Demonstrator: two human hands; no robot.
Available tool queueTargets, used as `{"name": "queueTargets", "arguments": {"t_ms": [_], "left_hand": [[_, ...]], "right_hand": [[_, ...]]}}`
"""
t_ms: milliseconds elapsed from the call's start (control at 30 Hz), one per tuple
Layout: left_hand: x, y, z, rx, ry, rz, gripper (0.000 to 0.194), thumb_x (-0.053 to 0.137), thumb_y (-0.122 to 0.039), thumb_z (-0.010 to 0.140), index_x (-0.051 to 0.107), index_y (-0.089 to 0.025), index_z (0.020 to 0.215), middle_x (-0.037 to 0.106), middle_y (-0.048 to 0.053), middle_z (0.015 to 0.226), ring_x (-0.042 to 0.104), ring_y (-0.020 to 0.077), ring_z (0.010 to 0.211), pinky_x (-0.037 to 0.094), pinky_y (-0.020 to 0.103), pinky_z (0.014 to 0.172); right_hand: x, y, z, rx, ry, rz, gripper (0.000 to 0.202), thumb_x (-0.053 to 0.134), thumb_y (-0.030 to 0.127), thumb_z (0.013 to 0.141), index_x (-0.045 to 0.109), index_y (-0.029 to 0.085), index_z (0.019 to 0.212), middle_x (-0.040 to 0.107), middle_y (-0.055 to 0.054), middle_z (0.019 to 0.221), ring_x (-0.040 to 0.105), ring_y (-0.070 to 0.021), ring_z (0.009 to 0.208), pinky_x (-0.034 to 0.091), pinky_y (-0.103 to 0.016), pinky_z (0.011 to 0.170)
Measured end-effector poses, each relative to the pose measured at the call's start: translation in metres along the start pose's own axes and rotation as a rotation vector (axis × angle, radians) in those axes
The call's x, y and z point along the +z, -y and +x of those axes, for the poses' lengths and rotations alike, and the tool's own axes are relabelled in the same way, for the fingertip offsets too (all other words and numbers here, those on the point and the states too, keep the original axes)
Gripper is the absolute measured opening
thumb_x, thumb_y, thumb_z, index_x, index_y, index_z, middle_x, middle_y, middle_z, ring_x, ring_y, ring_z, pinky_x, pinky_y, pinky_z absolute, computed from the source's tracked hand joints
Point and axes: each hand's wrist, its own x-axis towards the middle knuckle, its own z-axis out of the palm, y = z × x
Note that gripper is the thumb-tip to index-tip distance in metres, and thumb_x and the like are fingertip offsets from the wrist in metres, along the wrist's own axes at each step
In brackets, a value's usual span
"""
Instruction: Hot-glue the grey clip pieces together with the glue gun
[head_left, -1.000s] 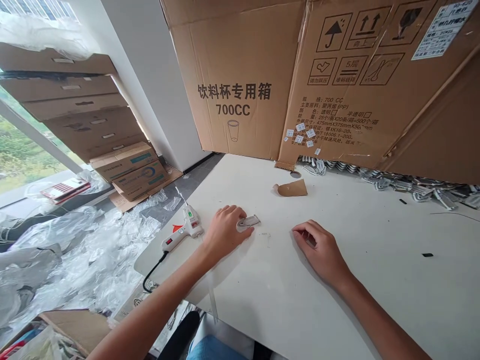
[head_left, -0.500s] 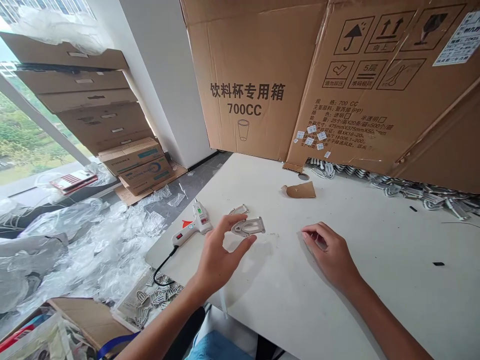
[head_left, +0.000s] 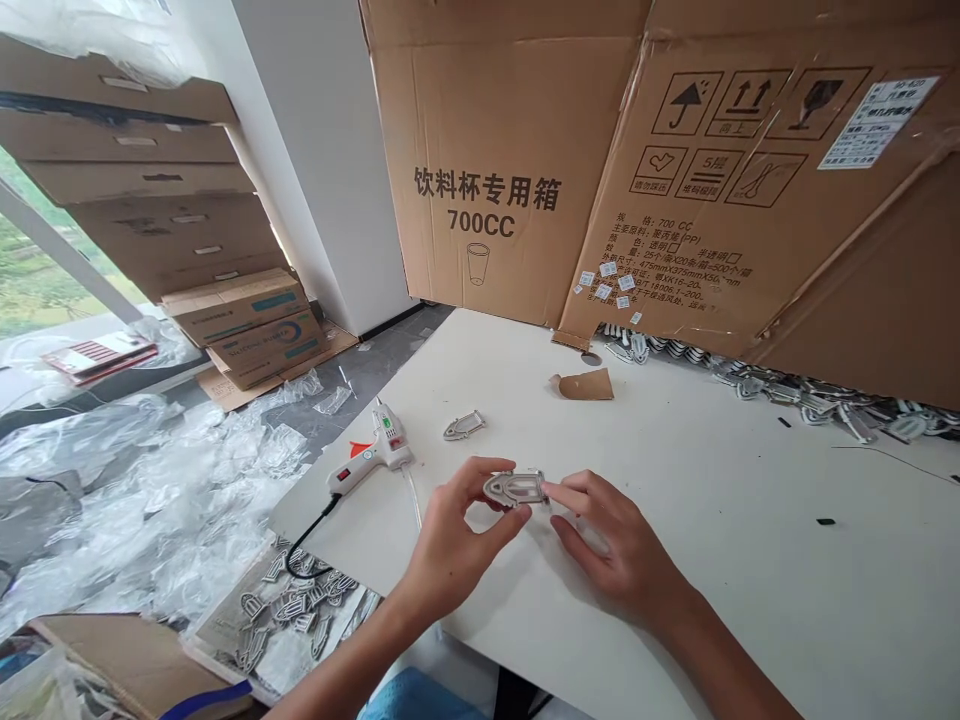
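Observation:
My left hand (head_left: 457,520) grips a small grey plastic frame (head_left: 517,488) between thumb and fingers, just above the white table (head_left: 720,610). The piece has a rounded, pointed end and a rectangular opening. At its right end is my right hand (head_left: 611,530); the index fingertip meets or nearly meets the edge, while the thumb stays apart below. A similar grey frame (head_left: 465,426) lies on the table beyond my left hand. To the left rests a white hot glue gun (head_left: 375,450), its nozzle pointing away and a black cord trailing off the edge.
A torn cardboard piece (head_left: 586,385) lies toward the back. Large cardboard boxes (head_left: 487,120) stand behind the table, with many grey parts (head_left: 817,400) along their base. More parts fill a box (head_left: 300,600) at lower left. Crumpled clear plastic (head_left: 150,500) covers the floor.
My right hand has moved left to the frame's end, its thumb and index parting. The frame in my left hand has come slightly nearer me. The view has shifted somewhat right.

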Motion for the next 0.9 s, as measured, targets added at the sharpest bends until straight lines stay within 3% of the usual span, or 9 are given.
{"name": "queueTargets", "arguments": {"t_ms": [467, 633, 733, 833, 900], "left_hand": [[0.003, 0.001, -0.002, 0.016, 0.047, 0.066, 0.033, 0.083, -0.03, 0.088, 0.069, -0.026, 0.117, 0.083, -0.002, 0.096, 0.077, 0.0184, 0.088, 0.059, 0.033, 0.086], [-0.004, 0.004, -0.005, 0.011, 0.04, 0.085, 0.031, 0.083, -0.03, 0.088, 0.069, -0.026, 0.115, 0.083, -0.002, 0.095, 0.078, 0.0193, 0.088, 0.06, 0.034, 0.086], [-0.029, 0.005, -0.005, 0.094, -0.067, 0.171, 0.03, 0.083, -0.032, 0.087, 0.072, -0.025, 0.114, 0.083, 0.001, 0.1, 0.079, 0.0208, 0.092, 0.061, 0.035, 0.088], [-0.08, 0.006, -0.001, 0.197, -0.392, 0.259, 0.036, 0.084, -0.037, 0.086, 0.074, -0.025, 0.118, 0.081, 0.004, 0.11, 0.078, 0.0233, 0.098, 0.063, 0.04, 0.094], [-0.122, 0.01, 0.0, 0.169, -0.604, 0.267, 0.046, 0.086, -0.043, 0.084, 0.072, -0.025, 0.124, 0.08, 0.004, 0.116, 0.078, 0.0251, 0.101, 0.064, 0.044, 0.098]], "right_hand": [[0.0, 0.005, 0.002, 0.024, 0.085, -0.051, 0.031, 0.053, 0.012, 0.108, 0.064, 0.027, 0.133, 0.068, -0.008, 0.106, 0.068, -0.025, 0.09, 0.057, -0.038, 0.075], [0.0, 0.006, -0.002, 0.047, 0.111, -0.008, 0.037, 0.053, 0.018, 0.11, 0.06, 0.029, 0.144, 0.069, -0.009, 0.115, 0.069, -0.0257, 0.097, 0.059, -0.04, 0.08], [-0.003, 0.001, -0.01, 0.127, 0.014, 0.035, 0.044, 0.058, 0.025, 0.11, 0.054, 0.032, 0.153, 0.068, -0.008, 0.12, 0.068, -0.0246, 0.098, 0.06, -0.041, 0.085], [-0.007, -0.01, -0.016, 0.282, -0.148, 0.046, 0.041, 0.062, 0.031, 0.109, 0.056, 0.034, 0.15, 0.066, -0.005, 0.111, 0.065, -0.0219, 0.088, 0.06, -0.04, 0.086], [-0.007, -0.017, -0.018, 0.385, -0.241, 0.059, 0.035, 0.063, 0.036, 0.108, 0.061, 0.033, 0.143, 0.066, -0.004, 0.11, 0.064, -0.0214, 0.087, 0.059, -0.04, 0.085]]}}
